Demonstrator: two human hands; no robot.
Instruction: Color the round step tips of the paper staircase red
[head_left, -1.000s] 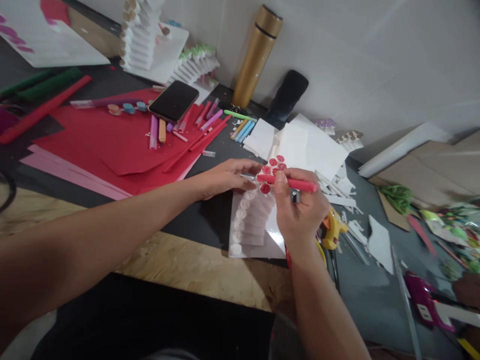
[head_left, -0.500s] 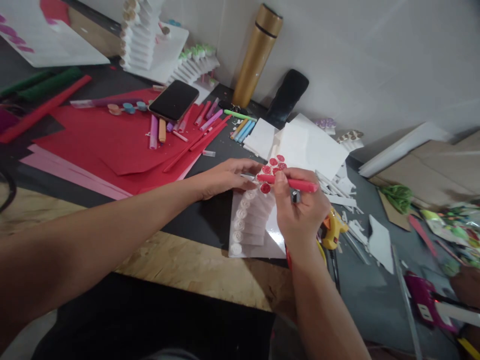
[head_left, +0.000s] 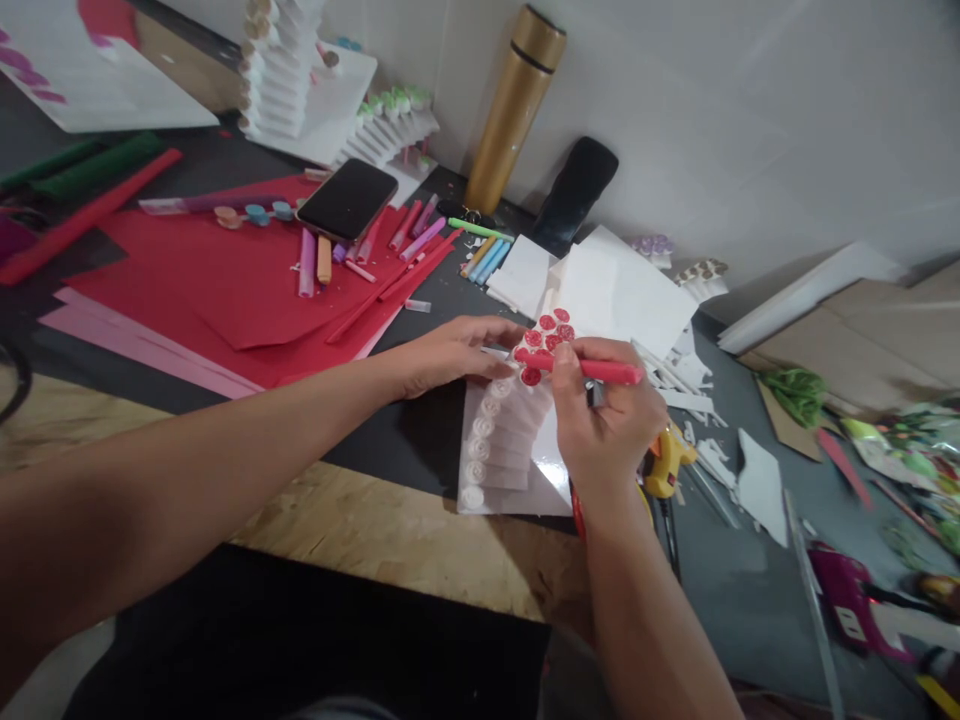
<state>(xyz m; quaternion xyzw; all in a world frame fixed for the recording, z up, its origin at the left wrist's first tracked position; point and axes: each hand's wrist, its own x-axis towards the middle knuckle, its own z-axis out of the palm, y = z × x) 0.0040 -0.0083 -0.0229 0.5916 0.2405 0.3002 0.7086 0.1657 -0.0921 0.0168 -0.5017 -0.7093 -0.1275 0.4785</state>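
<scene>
In my right hand [head_left: 611,420], closed in a writing grip, is a red marker pen [head_left: 607,370]. Its tip touches or hovers just over the red-coloured ends [head_left: 532,338] of a cluster of small rolls. My left hand [head_left: 469,350] curls its thumb and fingers around the left side of that cluster; the fingertips are partly hidden. A fan of white rolls [head_left: 502,440] with spiral ends runs down from the cluster toward me. Beneath it lies a glossy white board [head_left: 551,480].
Left are red sheets [head_left: 225,270], loose markers and a phone [head_left: 349,200]. A gold bottle [head_left: 514,110] and black case [head_left: 577,190] stand by the wall. To the right are a yellow glue gun [head_left: 667,460], white scraps [head_left: 759,485] and a purple glue gun [head_left: 840,600].
My right hand and the red marker have shifted slightly to the right. My left hand and the rolls stay in place. Blurred items at the far right edge have moved.
</scene>
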